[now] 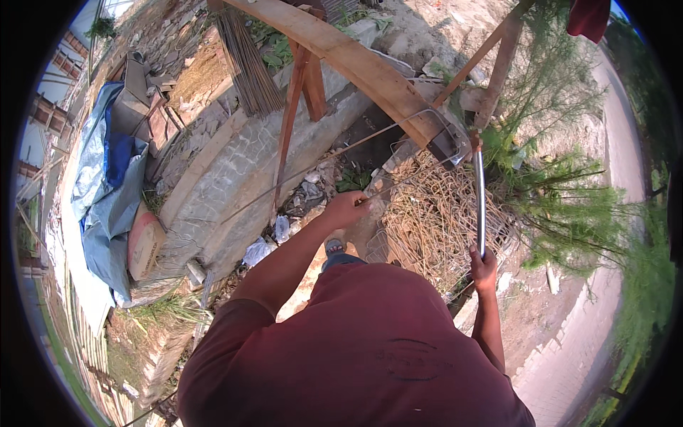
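My left hand [347, 208] is closed around a thin steel rod [398, 185], which runs up and right to the end of a wooden beam [341, 46]. Around that end the rod seems bent into a loop, and a long straight length [313, 169] of rod reaches down-left above my hand. A dark metal block [447, 142] sits on the beam's end. My right hand [484, 269] grips the lower end of a silver metal pipe [479, 199]. The pipe stands lengthwise, its upper end beside the block. The exact join there is too small to make out.
Below the beam end lies a heap of bent rods [441, 220]. Reddish wooden legs [295, 99] prop the beam. A bundle of straight rods [249, 64] leans at the far left-centre. Blue tarp [107, 192] hangs left, by a stone wall [217, 160]. Feathery green branches [569, 192] spread right.
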### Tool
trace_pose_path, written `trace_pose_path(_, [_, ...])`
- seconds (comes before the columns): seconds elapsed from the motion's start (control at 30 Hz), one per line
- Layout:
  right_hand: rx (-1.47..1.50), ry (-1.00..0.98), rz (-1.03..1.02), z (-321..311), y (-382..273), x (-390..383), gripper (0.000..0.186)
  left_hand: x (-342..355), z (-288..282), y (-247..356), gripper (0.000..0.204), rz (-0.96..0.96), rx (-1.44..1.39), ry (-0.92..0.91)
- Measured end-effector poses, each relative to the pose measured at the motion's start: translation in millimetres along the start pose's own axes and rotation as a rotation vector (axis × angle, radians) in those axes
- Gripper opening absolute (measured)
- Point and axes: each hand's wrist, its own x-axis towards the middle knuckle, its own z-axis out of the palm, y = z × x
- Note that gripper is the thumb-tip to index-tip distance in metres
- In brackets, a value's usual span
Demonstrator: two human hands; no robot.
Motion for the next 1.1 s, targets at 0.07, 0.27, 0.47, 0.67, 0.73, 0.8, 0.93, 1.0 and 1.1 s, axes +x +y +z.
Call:
trace_pose_path(0.07, [-0.025,0.036,-0.128,-12,7,11,0.03,11,18,7,0.034,-0.033,0.071,0.067])
trace_pose_path(0.27, [0.066,0.122,-0.225,-48,14,4,0.031,-14,15,37,0.033,0.02,0.109,0.35])
trace_pose_path(0.47, [0.318,0.026,-0.129,-53,3,-7,0.027,-19,17,96,0.04,0.237,-0.221,0.374])
trace_pose_path(0.67, [0.493,-0.044,-0.312,-40,-14,14,0.032,-29,43,203,0.046,0.479,-0.735,0.067])
trace_pose_path(0.73, [0.553,-0.053,-0.385,-30,-21,29,0.035,-26,42,223,0.047,0.583,-0.798,0.001])
trace_pose_path(0.8, [0.618,-0.112,-0.429,-24,-31,36,0.037,-26,38,244,0.047,0.663,-0.856,-0.024])
trace_pose_path(0.93, [0.745,-0.327,-0.375,-19,-49,41,0.035,-16,36,255,0.048,0.744,-1.016,-0.071])
trace_pose_path(1.0, [0.785,-0.343,-0.291,-15,-42,44,0.028,-6,32,262,0.049,0.751,-1.005,0.016])
trace_pose_path(1.1, [0.727,-0.159,-0.287,-14,-38,47,0.028,13,-7,293,0.057,0.725,-0.891,0.257])
